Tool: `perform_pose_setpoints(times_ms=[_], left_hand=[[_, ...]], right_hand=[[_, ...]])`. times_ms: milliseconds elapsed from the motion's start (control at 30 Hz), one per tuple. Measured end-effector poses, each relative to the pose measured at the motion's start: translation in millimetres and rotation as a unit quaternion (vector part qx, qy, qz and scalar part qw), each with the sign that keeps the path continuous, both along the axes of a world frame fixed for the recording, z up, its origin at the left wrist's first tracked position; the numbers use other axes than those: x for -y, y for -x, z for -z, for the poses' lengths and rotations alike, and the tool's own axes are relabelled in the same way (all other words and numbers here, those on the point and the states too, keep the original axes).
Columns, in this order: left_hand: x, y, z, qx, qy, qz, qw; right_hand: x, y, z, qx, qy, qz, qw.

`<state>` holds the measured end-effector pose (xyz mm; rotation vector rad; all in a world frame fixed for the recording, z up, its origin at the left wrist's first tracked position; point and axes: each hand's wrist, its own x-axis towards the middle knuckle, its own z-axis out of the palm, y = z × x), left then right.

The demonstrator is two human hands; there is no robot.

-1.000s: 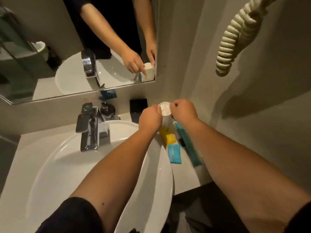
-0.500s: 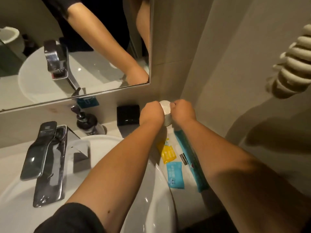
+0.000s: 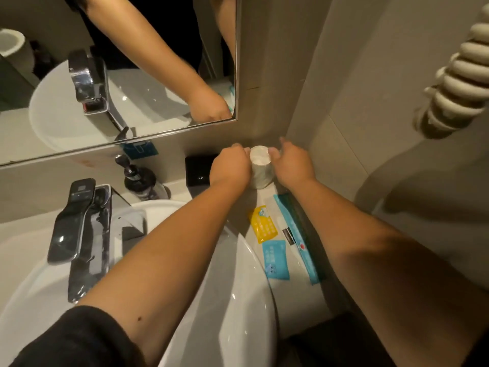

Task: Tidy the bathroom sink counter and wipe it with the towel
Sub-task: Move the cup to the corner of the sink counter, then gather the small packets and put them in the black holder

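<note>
Sink (image 3: 232,300): 1 white basin, filling the lower left; both forearms reach across its right rim.
Mirror (image 3: 119,75): 1, on the back wall, reflecting the basin, tap and an arm.
Counter (image 3: 296,295): pale strip to the right of the sink, running back into the corner.
Tap (image 3: 79,234): 1 chrome mixer at the back of the basin, lever pointing toward the camera.
Cord (image 3: 455,86): 1 cream coiled cord hanging on the right wall.
Left hand (image 3: 230,166): fingers curled round the left side of the cup, gripping it.
Right hand (image 3: 292,162): partly open, fingers loosely spread; thumb side touches the cup's right rim, whether it grips I cannot tell.
Cup (image 3: 260,166): 1 white cup, upright on the counter in the back right corner, between the 2 hands; something white sits inside.
Soap bottle (image 3: 139,177): 1 dark pump bottle behind the tap.
Black box (image 3: 198,170): 1, against the wall, just left of the left hand.
Long packet (image 3: 293,234): 1 teal strip along the wall edge.
Small packets: 2, yellow packet (image 3: 263,223) and blue packet (image 3: 276,259), lying flat beside the basin rim, in front of the cup.
</note>
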<state>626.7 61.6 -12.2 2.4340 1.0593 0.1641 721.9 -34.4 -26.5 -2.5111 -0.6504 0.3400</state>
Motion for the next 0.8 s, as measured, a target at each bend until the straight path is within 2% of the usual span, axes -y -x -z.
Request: perform_pose_setpoints(times_ms=[67,133,333,433,567,800], left_hand=[[13,21,-5,0.030,-0.043,0.033,0.998],[33,44,-3,0.024,-0.049,0.076,0.996],[63,66,21,-0.136,-0.053,0.185,0.972],[65,55,23,-0.207,-0.072,0.204,0.954],[63,43,27,-0.278,-0.012,0.156,0.948],[62,35,36,-0.295,0.015,0.146,0.944]], right_hand=[[19,18,-7,0.034,-0.030,-0.006,0.999],[47,44,-8,0.046,-0.020,-0.004,0.999],[126,132,21,0.028,0.207,-0.062,0.976],[136,147,31,0.039,0.252,-0.079,0.964],[136,155,39,0.017,0.236,-0.064,0.969],[134,159,48,0.012,0.198,-0.022,0.980]])
